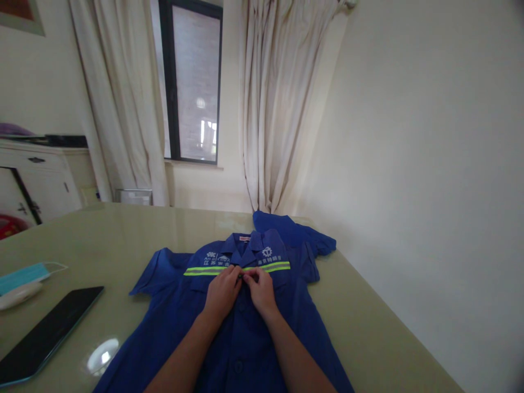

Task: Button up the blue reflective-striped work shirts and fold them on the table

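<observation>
Item: blue work shirt, short-sleeved, laid front-up and flat on the glossy table, collar pointing away from the person. Left hand and right hand meet at the placket just below the yellow-green reflective stripe, fingertips of both pinched on the cloth edges around a button too small to make out. Risk, as a judgement: the smooth tabletop lets the fabric slide, so a pull from either hand could skew the placket and set the button against the wrong hole; the lower buttons appear closed but cannot be confirmed. Left of the shirt: dark tablet near the table edge, well apart from the hands, a stray sleeve sweep could nudge it. Beyond that: face mask. Behind the collar: a second blue garment, touching the shirt and liable to snag it. Farthest: cream curtains, window, white cabinet.
</observation>
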The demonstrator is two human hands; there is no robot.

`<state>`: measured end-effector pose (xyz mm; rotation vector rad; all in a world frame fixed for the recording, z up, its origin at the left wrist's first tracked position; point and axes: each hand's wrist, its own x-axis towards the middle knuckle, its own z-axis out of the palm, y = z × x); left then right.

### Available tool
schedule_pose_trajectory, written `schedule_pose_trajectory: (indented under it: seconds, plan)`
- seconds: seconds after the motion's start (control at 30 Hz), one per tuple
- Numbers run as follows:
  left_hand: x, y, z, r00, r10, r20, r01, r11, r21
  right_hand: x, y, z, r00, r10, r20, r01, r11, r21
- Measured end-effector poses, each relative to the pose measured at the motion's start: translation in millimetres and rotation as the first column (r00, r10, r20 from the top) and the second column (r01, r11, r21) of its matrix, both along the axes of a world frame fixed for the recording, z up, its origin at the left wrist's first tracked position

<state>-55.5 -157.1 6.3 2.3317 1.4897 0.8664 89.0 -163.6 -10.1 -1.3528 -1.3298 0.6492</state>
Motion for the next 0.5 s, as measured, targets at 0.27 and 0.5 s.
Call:
schedule_pose_trajectory:
  seconds: [0.27, 0.5]
  plan:
    - [-5, 3, -2.5, 0.996, 0.014, -0.091, -0.012, 1.0, 0.017, 1, -5, -1.8, 0.995, 0.049, 0.09, -0.054, 0.997, 0.047]
    - [-11, 5, -5.3, 0.978, 0.099, -0.182, -0.084, 0.993, 0.088, 17, -6, 13.7, 0.946, -0.278, 0.167, 0.223, 0.932, 0.287]
